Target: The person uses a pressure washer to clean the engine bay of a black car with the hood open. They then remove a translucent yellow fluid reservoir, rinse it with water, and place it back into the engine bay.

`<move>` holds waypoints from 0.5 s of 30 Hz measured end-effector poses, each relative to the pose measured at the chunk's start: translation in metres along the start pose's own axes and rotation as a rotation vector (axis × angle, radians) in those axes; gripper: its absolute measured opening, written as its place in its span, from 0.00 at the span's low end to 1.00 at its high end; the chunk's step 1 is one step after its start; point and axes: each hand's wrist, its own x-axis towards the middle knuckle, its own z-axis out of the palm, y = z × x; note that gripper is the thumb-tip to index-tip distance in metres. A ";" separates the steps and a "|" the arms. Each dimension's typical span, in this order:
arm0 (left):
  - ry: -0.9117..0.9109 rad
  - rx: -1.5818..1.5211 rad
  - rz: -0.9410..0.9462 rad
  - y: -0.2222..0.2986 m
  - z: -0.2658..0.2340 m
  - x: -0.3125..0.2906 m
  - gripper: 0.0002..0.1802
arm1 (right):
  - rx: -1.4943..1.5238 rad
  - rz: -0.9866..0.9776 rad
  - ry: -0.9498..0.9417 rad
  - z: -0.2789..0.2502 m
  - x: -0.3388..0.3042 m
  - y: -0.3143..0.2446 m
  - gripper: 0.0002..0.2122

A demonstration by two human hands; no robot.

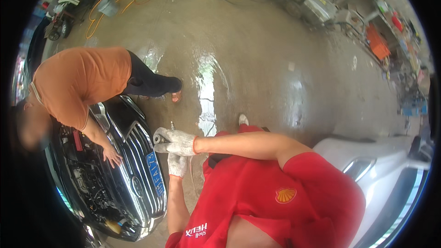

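My right hand (pixel 180 142), in a white knit glove with an orange cuff, is closed around what looks like an air wrench (pixel 159 139). The tool's round grey end shows beside the fingers, and a short metal stem (pixel 172 125) sticks out past the glove; most of its body is covered. Right under it is my left hand (pixel 178 165), also gloved, its fingers hidden behind the right one. Both hands are just in front of a black car's chrome grille (pixel 138 156) and blue licence plate (pixel 155 173).
At left, a co-worker in an orange shirt (pixel 87 76) bends over the open engine bay (pixel 89 179), a hand (pixel 111 155) above the front edge. A white car (pixel 363 165) stands at right. Wet concrete floor (pixel 266 64) stretches ahead; a cluttered bench (pixel 386 23) and yellow hose (pixel 94 20) lie farther off.
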 end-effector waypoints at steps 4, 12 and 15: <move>0.072 0.166 -0.094 0.031 0.032 0.060 0.20 | -0.265 0.080 -0.059 -0.099 0.055 0.018 0.34; 0.118 -0.379 -0.621 0.010 0.128 0.225 0.23 | -0.404 0.214 0.118 -0.378 0.225 0.033 0.32; 0.083 -0.117 -0.799 0.003 0.141 0.318 0.38 | -0.577 0.120 0.193 -0.499 0.319 -0.007 0.32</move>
